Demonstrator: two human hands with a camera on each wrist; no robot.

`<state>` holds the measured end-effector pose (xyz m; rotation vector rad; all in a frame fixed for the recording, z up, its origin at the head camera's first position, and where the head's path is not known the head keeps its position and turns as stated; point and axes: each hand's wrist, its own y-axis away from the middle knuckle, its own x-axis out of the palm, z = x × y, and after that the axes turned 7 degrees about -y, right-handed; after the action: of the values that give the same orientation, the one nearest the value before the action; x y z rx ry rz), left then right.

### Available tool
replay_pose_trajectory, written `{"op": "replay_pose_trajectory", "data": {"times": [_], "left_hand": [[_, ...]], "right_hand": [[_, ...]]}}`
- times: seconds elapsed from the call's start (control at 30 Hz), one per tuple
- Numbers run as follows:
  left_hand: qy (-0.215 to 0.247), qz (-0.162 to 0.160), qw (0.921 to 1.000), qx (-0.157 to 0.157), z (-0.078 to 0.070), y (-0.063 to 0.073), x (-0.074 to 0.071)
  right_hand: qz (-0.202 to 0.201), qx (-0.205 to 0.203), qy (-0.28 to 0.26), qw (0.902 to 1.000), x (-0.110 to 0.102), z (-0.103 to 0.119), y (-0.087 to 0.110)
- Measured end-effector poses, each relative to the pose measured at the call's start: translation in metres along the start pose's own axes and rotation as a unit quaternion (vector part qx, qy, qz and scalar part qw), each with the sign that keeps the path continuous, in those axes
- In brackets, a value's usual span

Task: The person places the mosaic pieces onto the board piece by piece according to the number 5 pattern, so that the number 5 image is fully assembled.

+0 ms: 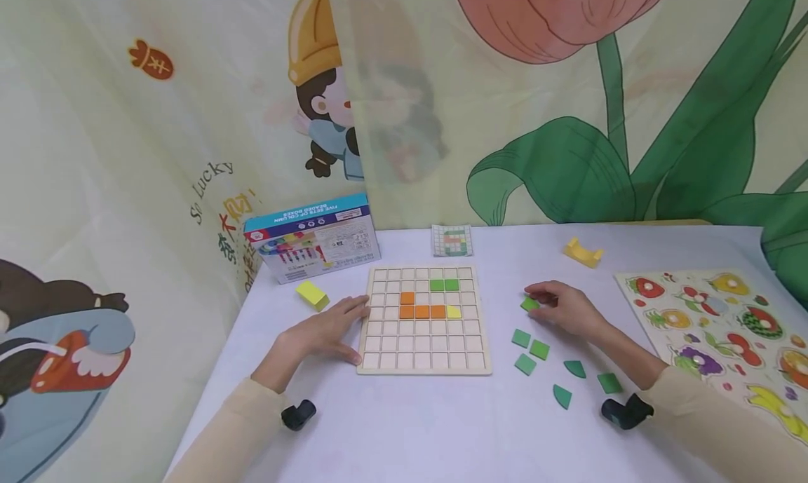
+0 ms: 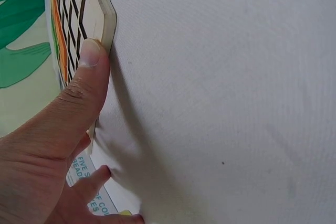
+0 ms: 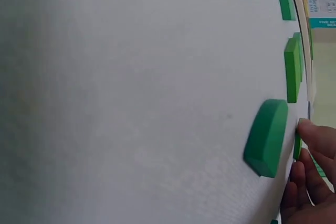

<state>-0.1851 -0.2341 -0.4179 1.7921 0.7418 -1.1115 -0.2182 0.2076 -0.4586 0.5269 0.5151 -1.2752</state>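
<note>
A square wooden grid board (image 1: 379, 353) lies on the table, with orange square tiles (image 1: 421, 312), two green ones (image 1: 445, 285) and a yellow one (image 1: 454, 312) in its cells. My left hand (image 1: 325, 331) rests spread along the board's left side, the thumb (image 2: 90, 59) pressing its near corner. To the right of the board, my right hand (image 1: 564, 308) pinches a green square tile (image 1: 529, 303) between thumb and fingers, close over the table. Nearer to me lie several loose green square tiles (image 1: 539, 349) and two dark green quarter-round pieces (image 1: 562, 397).
A blue-topped box (image 1: 322, 248) stands at the back left, a yellow block (image 1: 312, 296) in front of it. Behind the board is a small pattern card (image 1: 452, 242). A yellow curved piece (image 1: 583, 253) and a fruit picture board (image 1: 707, 315) lie to the right. Printed curtains hang behind.
</note>
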Motion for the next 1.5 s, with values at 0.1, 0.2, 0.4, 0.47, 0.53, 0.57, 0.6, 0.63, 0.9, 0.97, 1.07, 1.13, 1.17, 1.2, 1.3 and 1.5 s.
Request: {"op": "replay_pose_trajectory", "data": {"times": [0.1,0.2,0.4,0.47,0.53,0.57,0.6,0.63,0.9,0.97,1.07,1.13,1.17,1.2,1.3,1.5], "left_hand": [[-0.001,-0.003,1.0,0.005,0.001,0.0,0.001],[-0.002,-0.007,0.9999,0.008,0.001,0.0,0.001],[-0.005,-0.006,1.0,0.006,0.0,-0.001,0.001],[-0.005,-0.005,0.9999,0.01,0.0,0.0,0.001],[-0.006,-0.005,0.9999,0.013,0.0,0.001,0.0],[-0.007,-0.006,0.9999,0.015,0.0,0.001,0.0],[-0.008,-0.006,0.9998,0.015,0.0,0.002,-0.001],[-0.009,-0.005,0.9998,0.016,0.0,0.002,-0.001],[-0.009,-0.005,0.9999,0.005,-0.001,0.003,0.0],[-0.005,-0.008,1.0,0.003,-0.001,0.002,0.001],[0.001,-0.009,1.0,-0.005,-0.003,0.0,0.005],[0.005,-0.008,0.9999,-0.01,-0.004,-0.001,0.007],[0.002,-0.007,0.9999,-0.014,-0.004,-0.001,0.007],[-0.001,-0.007,0.9999,-0.014,-0.004,-0.001,0.008],[-0.009,-0.007,0.9998,-0.013,-0.005,-0.001,0.007],[-0.018,-0.01,0.9998,-0.009,-0.003,0.001,0.002]], "right_hand": [[-0.013,-0.007,0.013,0.9998,0.002,0.001,-0.001],[-0.019,-0.016,0.023,0.9994,0.002,0.001,-0.002],[-0.025,-0.015,0.027,0.9992,0.003,0.006,-0.006],[-0.02,-0.009,0.017,0.9996,0.005,0.01,-0.01],[-0.011,-0.008,0.006,0.9999,0.009,0.018,-0.017],[-0.004,-0.011,-0.001,0.9999,0.012,0.022,-0.022],[0.003,-0.014,-0.006,0.9999,0.016,0.028,-0.027],[0.011,-0.02,-0.011,0.9997,0.02,0.034,-0.032],[0.051,-0.086,-0.012,0.9949,0.062,0.089,-0.072],[0.06,-0.092,-0.004,0.9939,0.073,0.099,-0.08],[0.075,-0.091,0.006,0.993,0.088,0.109,-0.088],[0.085,-0.09,0.009,0.9923,0.097,0.112,-0.09],[0.09,-0.09,0.015,0.9918,0.101,0.113,-0.091],[0.092,-0.091,0.022,0.9913,0.104,0.114,-0.091],[0.093,-0.087,0.036,0.9912,0.111,0.117,-0.092],[0.084,-0.083,0.048,0.9918,0.116,0.121,-0.094]]}}
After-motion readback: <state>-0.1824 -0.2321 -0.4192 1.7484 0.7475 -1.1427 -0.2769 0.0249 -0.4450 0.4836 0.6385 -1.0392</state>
